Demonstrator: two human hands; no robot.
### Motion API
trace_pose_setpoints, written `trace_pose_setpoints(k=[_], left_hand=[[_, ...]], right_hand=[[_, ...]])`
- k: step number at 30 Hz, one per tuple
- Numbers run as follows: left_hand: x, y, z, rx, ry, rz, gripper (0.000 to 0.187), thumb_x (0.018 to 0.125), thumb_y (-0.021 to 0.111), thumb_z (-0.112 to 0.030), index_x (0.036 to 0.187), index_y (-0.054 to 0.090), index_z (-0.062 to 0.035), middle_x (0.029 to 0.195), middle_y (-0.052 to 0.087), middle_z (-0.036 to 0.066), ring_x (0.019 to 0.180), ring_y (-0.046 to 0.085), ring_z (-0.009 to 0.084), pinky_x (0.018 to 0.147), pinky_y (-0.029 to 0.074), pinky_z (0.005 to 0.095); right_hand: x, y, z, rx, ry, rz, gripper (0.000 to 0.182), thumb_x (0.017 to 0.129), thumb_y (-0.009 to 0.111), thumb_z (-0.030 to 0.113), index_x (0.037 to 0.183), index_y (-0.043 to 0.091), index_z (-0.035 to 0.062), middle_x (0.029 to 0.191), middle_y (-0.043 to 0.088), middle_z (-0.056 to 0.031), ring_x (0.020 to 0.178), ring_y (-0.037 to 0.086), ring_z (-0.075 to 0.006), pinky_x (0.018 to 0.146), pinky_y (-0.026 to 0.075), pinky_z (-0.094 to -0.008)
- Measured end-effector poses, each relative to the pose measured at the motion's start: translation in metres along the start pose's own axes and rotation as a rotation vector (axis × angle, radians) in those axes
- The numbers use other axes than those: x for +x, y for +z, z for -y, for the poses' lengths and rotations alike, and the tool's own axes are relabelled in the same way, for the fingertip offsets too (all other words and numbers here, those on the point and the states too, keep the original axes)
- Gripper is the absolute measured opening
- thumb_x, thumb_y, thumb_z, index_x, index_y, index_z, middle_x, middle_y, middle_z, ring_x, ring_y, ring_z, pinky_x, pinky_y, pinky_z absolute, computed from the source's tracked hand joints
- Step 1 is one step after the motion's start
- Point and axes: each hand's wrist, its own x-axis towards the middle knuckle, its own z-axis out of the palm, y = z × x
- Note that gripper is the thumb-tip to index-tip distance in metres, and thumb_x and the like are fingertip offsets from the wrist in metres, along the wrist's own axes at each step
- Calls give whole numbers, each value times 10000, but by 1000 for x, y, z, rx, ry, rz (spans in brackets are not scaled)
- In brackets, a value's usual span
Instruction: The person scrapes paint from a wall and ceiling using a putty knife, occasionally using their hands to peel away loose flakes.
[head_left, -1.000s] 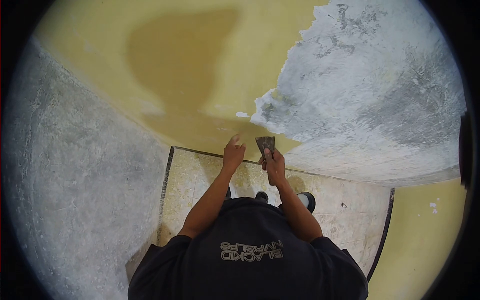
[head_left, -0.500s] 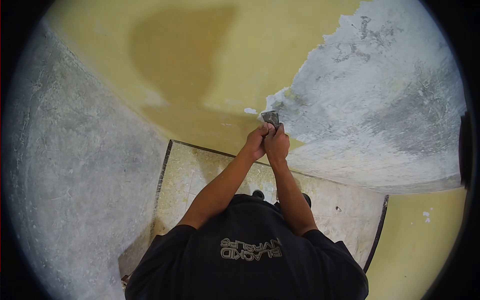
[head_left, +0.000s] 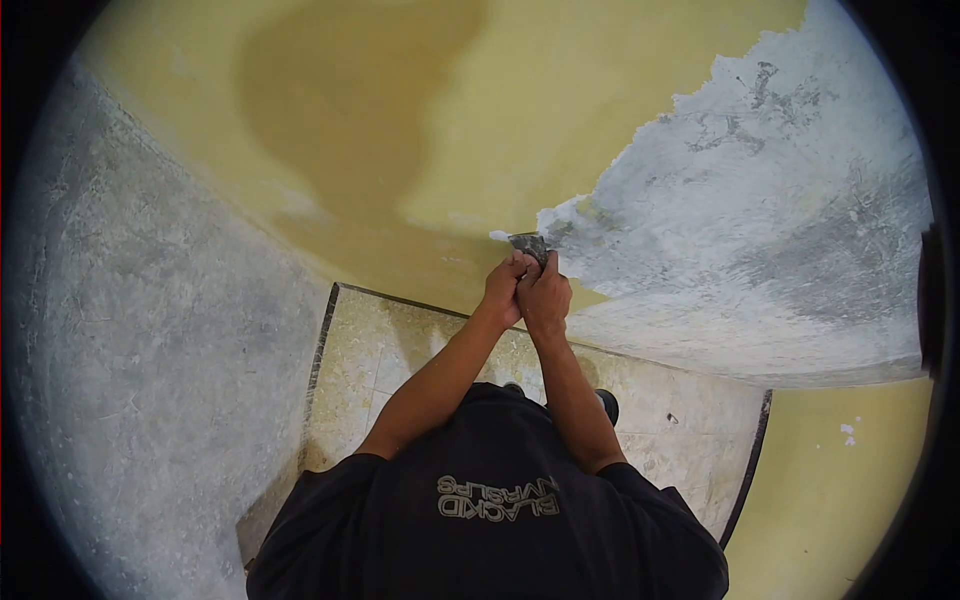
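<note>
Both of my hands are closed together on a small scraper [head_left: 527, 242] with a dark, flat blade. My left hand [head_left: 502, 286] grips it from the left, and my right hand [head_left: 546, 300] is wrapped round it from the right. The fingers hide its handle. The blade lies against the yellow painted wall [head_left: 520, 120], at the lower left tip of a bare grey-white patch [head_left: 740, 210] with a jagged paint edge. Just left of the blade is a small white chipped spot [head_left: 498, 235].
A rough grey wall [head_left: 170, 330] stands on the left, meeting the yellow wall in a corner. Below is a tiled floor [head_left: 680, 400] with dark edging and yellowish specks. Another yellow wall section [head_left: 830, 480] is at the lower right. A head-shaped shadow falls on the yellow wall.
The blade and both hands have moved slightly left along the wall, closer to the white chipped spot. The view has shifted a little. Both hands keep their hold.
</note>
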Motion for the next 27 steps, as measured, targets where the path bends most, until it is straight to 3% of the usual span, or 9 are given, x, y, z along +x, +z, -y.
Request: trace_pose_setpoints(k=[5,7,9,14,20,23,27], left_hand=[[3,-9,0,-30,52,128,80,902,501,-108,827,482,-92,827,525,15,809,527,141,793,461,304],[2,-5,12,-41,27,-17,73,905,490,-99,833,484,-87,832,530,15,812,531,149,797,461,310],[5,-6,22,15,16,-27,70,903,486,-92,833,484,-88,836,531,15,812,531,152,796,460,312],[3,1,18,137,-40,-85,76,901,480,-80,826,486,-88,845,533,17,812,528,156,789,455,309],[3,5,11,61,55,-20,94,910,475,-86,819,500,-83,842,542,19,799,528,151,754,459,306],[-6,18,9,181,70,-117,139,908,447,-64,774,452,-100,815,521,12,775,519,133,743,457,279],[-5,36,2,254,165,-229,130,924,491,-137,817,511,-65,803,533,33,774,526,136,689,456,297]], right_hand=[[-1,-1,2,96,29,64,239,846,511,236,977,510,36,635,595,-250,616,590,-453,557,466,-522],[-2,2,-11,101,26,56,245,845,513,235,988,515,36,634,594,-250,620,589,-455,565,467,-521],[-8,2,-26,229,111,43,270,844,515,240,1001,524,20,646,596,-259,622,586,-460,572,466,-523],[-6,8,-30,134,114,-5,288,836,530,238,991,542,-5,660,597,-273,630,587,-463,574,464,-519],[3,-6,-14,183,65,36,348,822,541,209,1061,556,-43,667,601,-269,638,598,-452,580,475,-506],[6,0,-18,249,65,55,354,813,552,193,1062,552,-59,646,596,-260,615,597,-445,566,477,-501],[5,-2,-12,315,33,-31,338,807,564,183,1048,549,-53,613,586,-246,576,587,-439,533,470,-501]])
